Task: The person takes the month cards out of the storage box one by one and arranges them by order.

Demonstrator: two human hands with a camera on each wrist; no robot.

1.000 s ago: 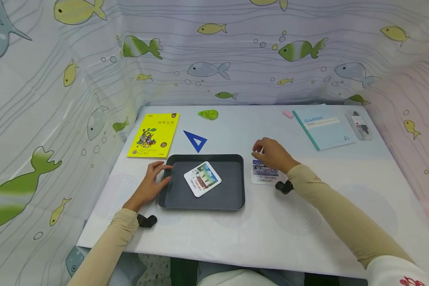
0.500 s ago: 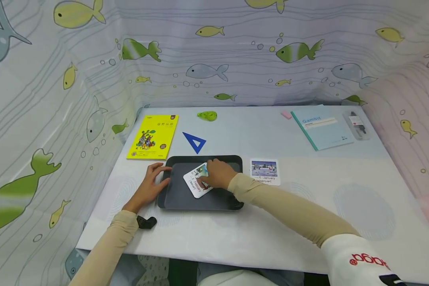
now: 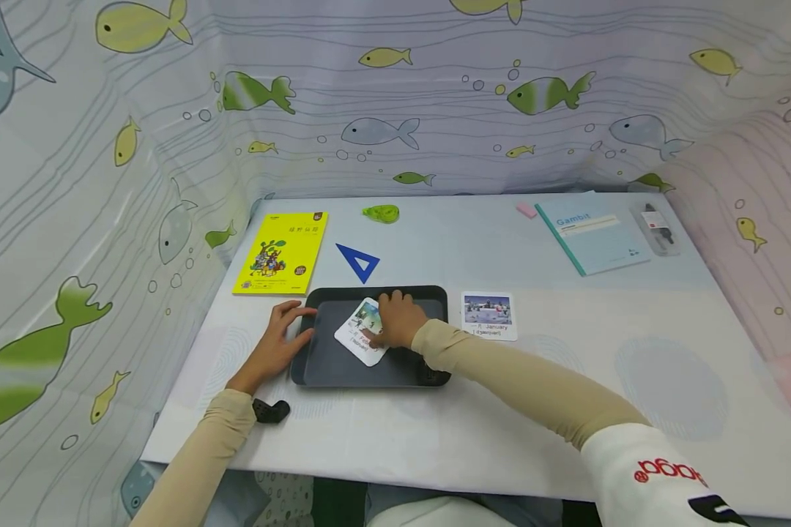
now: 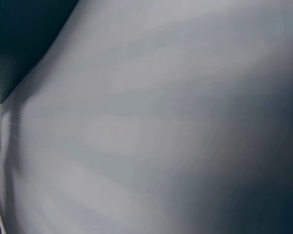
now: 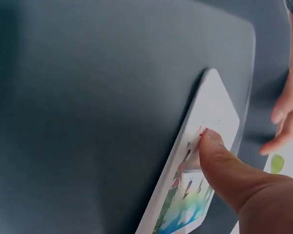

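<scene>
A picture card (image 3: 359, 338) printed with a small scene and lettering lies tilted on a dark grey tray (image 3: 329, 372). My right hand (image 3: 402, 320) reaches over the tray and holds this card. In the right wrist view the thumb (image 5: 224, 158) lies on the card's face (image 5: 217, 105), whose edge looks thick, perhaps several cards; the other fingers are hidden. My left hand (image 3: 275, 340) rests at the tray's left rim with loosely bent, spread fingers. Right of the tray a second picture card (image 3: 489, 316), marked January, lies on the table. The left wrist view is mostly blurred tablecloth.
Behind the tray are a blue set square (image 3: 358, 263), a yellow book (image 3: 282, 252) and a green object (image 3: 381, 213), perhaps correction tape. Farther right are a pink eraser (image 3: 526, 211), a teal Gambit notebook (image 3: 593, 238) and a clear package (image 3: 655, 230). Fish-patterned cloth walls surround the table.
My right hand has moved left from above the January card onto the card in the tray. That card has since shifted slightly left and turned. The left hand stays at the rim.
</scene>
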